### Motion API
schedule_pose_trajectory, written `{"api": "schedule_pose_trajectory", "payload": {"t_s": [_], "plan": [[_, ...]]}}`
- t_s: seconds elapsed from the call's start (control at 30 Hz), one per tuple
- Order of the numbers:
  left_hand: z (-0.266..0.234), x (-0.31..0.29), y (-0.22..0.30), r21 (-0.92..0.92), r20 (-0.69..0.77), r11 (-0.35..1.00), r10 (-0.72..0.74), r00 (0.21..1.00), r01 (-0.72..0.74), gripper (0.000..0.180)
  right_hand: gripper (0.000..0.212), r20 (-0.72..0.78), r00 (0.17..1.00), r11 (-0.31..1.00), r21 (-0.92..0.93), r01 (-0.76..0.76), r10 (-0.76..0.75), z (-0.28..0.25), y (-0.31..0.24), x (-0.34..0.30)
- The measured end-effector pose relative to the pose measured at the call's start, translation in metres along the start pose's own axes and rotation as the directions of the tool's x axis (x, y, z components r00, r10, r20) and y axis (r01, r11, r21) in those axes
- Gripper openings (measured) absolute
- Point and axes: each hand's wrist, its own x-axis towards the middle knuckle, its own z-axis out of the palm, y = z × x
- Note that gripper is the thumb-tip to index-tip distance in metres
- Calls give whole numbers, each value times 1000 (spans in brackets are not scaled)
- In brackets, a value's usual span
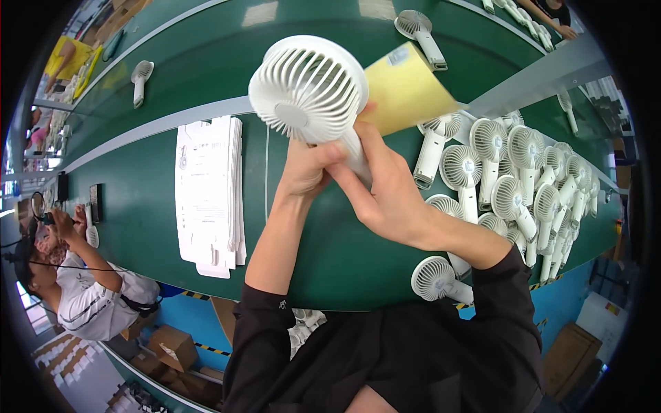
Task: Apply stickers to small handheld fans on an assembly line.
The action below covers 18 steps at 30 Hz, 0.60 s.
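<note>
A white handheld fan (310, 89) is held up before me, its round slatted head tilted toward the upper left. My left hand (303, 168) grips it from beneath, where head meets handle, thumb across the front. Around the handle my right hand (385, 186) is closed. A yellow sheet (406, 89) sticks out beyond the fan's head by my right fingers. One fingertip shows at its edge, but whether it is gripped there I cannot tell.
Left of my arms lies a stack of flat white printed cartons (206, 193) on the green table (330, 275). Many white fans (509, 199) crowd the right side. Beyond a metal rail, a single fan (421, 34) lies. At far left a person (96, 289) handles another fan.
</note>
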Motion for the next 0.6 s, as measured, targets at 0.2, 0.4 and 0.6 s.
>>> {"api": "schedule_pose_trajectory", "payload": {"t_s": [0.2,0.4,0.6], "plan": [[13,4,1,29,-190,995,98,977,-94,44,38,33,979,970,130,-204,202,4,4,1],[16,5,7,63,-268,996,83,960,-68,47,37,-52,986,979,143,-148,157,22,4,-3],[15,10,8,83,-346,993,112,932,-88,68,40,-53,993,994,35,-100,102,18,3,6]]}}
